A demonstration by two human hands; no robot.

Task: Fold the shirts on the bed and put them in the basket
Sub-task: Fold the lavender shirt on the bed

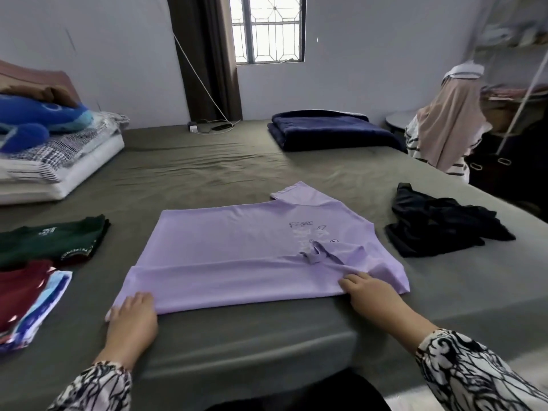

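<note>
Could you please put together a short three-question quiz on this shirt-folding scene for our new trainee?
1. True or false: the lilac shirt lies crumpled in a heap.
2. Which garment still looks unfolded? A) green shirt B) black garment C) maroon shirt
3. Fill in: the left hand and right hand both rest on the lilac shirt's ____ edge.

Key: 1. False, it is spread flat with its near side folded over. 2. B. 3. Near.

Shirt point(237, 250) on bed point(207, 161), centred
</note>
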